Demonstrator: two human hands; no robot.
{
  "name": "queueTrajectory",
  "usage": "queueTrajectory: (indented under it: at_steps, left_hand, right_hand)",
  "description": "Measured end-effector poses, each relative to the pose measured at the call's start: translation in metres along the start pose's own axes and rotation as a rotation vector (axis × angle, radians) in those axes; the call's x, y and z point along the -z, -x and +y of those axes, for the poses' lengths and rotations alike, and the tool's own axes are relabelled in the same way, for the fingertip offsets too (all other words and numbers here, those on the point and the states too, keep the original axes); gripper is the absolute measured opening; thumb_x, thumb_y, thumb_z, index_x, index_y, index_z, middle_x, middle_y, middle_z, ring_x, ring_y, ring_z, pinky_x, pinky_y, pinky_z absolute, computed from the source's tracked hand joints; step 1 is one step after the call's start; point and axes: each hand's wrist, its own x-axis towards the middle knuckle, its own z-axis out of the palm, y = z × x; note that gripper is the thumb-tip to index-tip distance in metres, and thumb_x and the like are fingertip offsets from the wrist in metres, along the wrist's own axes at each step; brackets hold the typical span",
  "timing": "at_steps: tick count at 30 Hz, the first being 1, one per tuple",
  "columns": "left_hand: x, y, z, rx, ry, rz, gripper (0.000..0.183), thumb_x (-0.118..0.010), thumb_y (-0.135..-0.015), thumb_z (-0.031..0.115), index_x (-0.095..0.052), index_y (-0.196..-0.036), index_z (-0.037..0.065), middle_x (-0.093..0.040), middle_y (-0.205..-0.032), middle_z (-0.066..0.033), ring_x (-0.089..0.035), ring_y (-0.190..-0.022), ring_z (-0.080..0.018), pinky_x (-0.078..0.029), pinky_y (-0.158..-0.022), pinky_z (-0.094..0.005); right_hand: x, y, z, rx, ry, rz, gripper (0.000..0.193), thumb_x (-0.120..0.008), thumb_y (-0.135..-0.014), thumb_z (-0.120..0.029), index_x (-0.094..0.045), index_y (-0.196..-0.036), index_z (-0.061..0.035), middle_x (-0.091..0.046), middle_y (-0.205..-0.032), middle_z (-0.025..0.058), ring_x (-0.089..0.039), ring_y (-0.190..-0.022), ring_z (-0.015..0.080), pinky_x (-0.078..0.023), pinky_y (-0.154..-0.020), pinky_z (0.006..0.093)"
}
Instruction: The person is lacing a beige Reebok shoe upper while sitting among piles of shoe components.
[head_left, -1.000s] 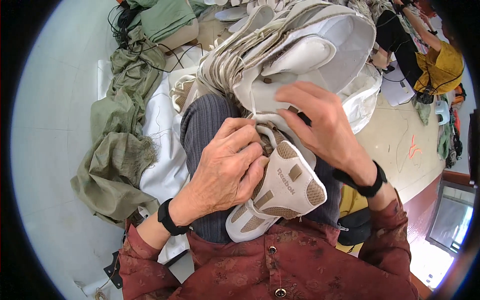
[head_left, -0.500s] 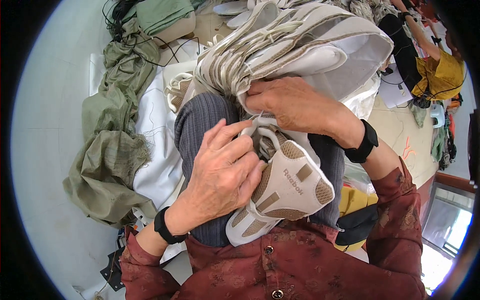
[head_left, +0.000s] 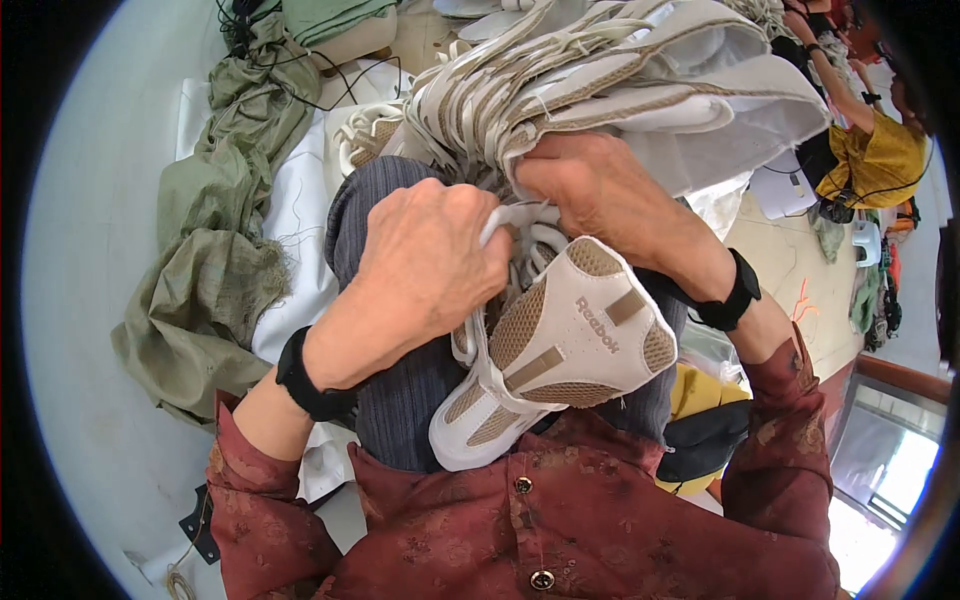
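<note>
A white and tan mesh shoe upper (head_left: 570, 330) lies across my lap, its toe end pointing down left. My left hand (head_left: 425, 260) is closed beside its laced opening, pulling at a white shoelace (head_left: 518, 213) that runs toward the right hand. My right hand (head_left: 605, 185) is closed on the near edge of a thick bundle of matching shoe uppers (head_left: 590, 75), fanned out above my knees. The fingertips of both hands are hidden. Laces and loops hang between the bundle and the lap piece.
Crumpled green fabric (head_left: 215, 250) lies on white sheeting (head_left: 275, 310) to the left. Another laced upper (head_left: 368, 138) sits beyond my left knee. A yellow and black bundle (head_left: 700, 430) is at my right hip. Another person in a yellow top (head_left: 880, 165) is at the far right.
My left hand has turned knuckles-up and risen, closing near the lace. The right hand and bundle have shifted slightly up and right. The lap upper has tilted a little.
</note>
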Motion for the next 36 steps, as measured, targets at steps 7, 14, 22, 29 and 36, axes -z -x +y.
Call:
queueTrajectory:
  at_steps: [7, 14, 22, 29, 36]
  left_hand:
    - [0.019, 0.048, 0.000, 0.134, 0.221, -0.064, 0.013, -0.060, -0.087, 0.011, -0.060, -0.077, 0.002, -0.059, -0.063, -0.0176, -0.062, -0.060, -0.0383, -0.048, -0.054, -0.0457]
    - [-0.001, 0.044, 0.012, 0.147, 0.364, 0.002, 0.026, -0.060, -0.095, 0.015, -0.058, -0.077, -0.003, -0.047, -0.058, -0.0163, -0.048, -0.047, -0.0286, -0.037, -0.049, -0.0390]
    - [-0.004, 0.043, 0.019, 0.269, 0.603, -0.024, 0.025, -0.062, -0.093, 0.017, -0.062, -0.079, -0.004, -0.050, -0.058, -0.0183, -0.049, -0.048, -0.0296, -0.038, -0.050, -0.0381]
    - [0.007, 0.047, 0.042, 0.322, 0.789, -0.031, 0.028, -0.059, -0.096, 0.019, -0.065, -0.086, -0.007, -0.054, -0.062, -0.0005, -0.046, -0.062, -0.0062, -0.038, -0.054, -0.0290]
    - [-0.008, 0.049, 0.040, 0.341, 0.823, -0.026, 0.032, -0.054, -0.100, 0.026, -0.074, -0.102, 0.000, -0.059, -0.072, 0.0088, -0.039, -0.060, 0.0011, -0.027, -0.052, -0.0211]
  right_hand:
    - [0.003, 0.007, -0.023, 0.001, -0.106, 0.125, 0.008, -0.060, -0.074, 0.001, -0.052, -0.076, 0.0016, -0.055, -0.076, 0.0164, -0.058, -0.077, 0.0404, -0.044, -0.065, 0.0466]
    - [0.004, 0.007, -0.006, -0.099, -0.165, 0.117, 0.004, -0.058, -0.075, 0.003, -0.060, -0.077, 0.0013, -0.062, -0.077, 0.0175, -0.061, -0.073, 0.0381, -0.049, -0.067, 0.0442]
    - [0.037, 0.060, -0.045, -0.477, -0.277, 0.175, 0.014, -0.064, -0.086, -0.008, -0.068, -0.094, 0.0035, -0.065, -0.079, 0.0215, -0.065, -0.075, 0.0395, -0.052, -0.071, 0.0435]
    - [0.024, 0.079, -0.017, -0.354, -0.244, 0.156, 0.016, -0.069, -0.085, -0.010, -0.068, -0.096, 0.0025, -0.059, -0.069, 0.0176, -0.058, -0.059, 0.0282, -0.047, -0.059, 0.0373]
    - [0.016, 0.058, 0.017, -0.321, -0.222, 0.122, 0.019, -0.069, -0.085, -0.012, -0.068, -0.093, 0.0053, -0.058, -0.066, 0.0114, -0.053, -0.061, 0.0152, -0.046, -0.058, 0.0332]
